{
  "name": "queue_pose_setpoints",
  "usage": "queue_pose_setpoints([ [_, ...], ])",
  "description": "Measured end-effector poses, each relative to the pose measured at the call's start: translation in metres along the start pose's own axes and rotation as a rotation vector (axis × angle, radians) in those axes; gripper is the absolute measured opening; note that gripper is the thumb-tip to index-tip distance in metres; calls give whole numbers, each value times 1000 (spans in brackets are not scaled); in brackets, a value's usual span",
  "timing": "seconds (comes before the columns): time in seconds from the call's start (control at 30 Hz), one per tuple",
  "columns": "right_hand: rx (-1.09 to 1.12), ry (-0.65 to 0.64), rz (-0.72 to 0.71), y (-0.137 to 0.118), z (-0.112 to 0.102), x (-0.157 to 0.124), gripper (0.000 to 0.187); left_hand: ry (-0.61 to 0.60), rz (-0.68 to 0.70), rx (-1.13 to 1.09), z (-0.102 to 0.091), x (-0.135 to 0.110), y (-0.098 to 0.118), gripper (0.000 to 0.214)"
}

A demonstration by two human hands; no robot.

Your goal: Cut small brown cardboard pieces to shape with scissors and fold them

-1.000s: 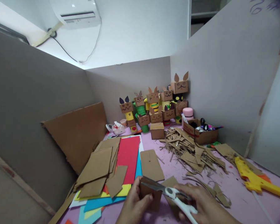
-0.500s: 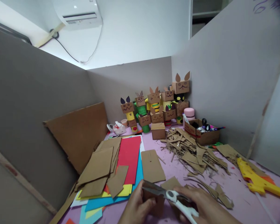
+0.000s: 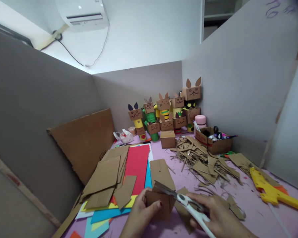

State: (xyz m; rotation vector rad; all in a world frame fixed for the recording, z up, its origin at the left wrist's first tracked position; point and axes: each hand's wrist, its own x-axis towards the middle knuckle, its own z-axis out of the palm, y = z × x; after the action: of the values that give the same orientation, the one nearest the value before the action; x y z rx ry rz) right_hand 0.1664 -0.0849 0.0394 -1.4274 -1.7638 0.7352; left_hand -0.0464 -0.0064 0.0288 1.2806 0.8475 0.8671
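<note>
Raised slightly since the earlier frame, the cardboard piece (image 3: 160, 204) stands pinched in the left hand (image 3: 141, 216) above the pink table (image 3: 240, 211). Right hand (image 3: 220, 216) grips white-handled scissors (image 3: 188, 205), blades parted across the piece's top edge.

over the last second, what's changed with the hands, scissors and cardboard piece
The left hand has raised the cardboard piece slightly, more of it now showing, and the scissors in the right hand have their blades over its top edge. Both grips are unchanged; the paper stack and scraps lie as before.
</note>
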Motion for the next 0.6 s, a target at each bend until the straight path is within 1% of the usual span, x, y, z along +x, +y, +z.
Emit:
queue_pose_setpoints([
  [0.13, 117, -14, 61, 11, 3, 0, 29, 5, -67, -162, 2, -2, 1, 35],
  [0.2, 213, -33, 80, 18, 6, 1, 34, 60, -75, -217, 2, -1, 0, 40],
  [0.3, 348, -47, 31, 30, 9, 4, 44, 239, -86, -305, -1, 2, 1, 52],
  [0.37, 421, -22, 25, 36, 10, 7, 52, 379, -100, -385, -7, 6, 4, 52],
  [0.43, 461, 20, 66, 40, 8, 8, 57, 509, -107, -423, -14, 10, 6, 47],
  [0.5, 473, 54, 112, 41, 4, 9, 59, 598, -129, -367, -20, 14, 7, 42],
  [0.53, 477, 63, 124, 40, 2, 9, 59, 613, -125, -300, -21, 15, 6, 39],
  [0.6, 486, 71, 133, 38, -1, 10, 59, 596, -50, -123, -19, 16, 2, 34],
])
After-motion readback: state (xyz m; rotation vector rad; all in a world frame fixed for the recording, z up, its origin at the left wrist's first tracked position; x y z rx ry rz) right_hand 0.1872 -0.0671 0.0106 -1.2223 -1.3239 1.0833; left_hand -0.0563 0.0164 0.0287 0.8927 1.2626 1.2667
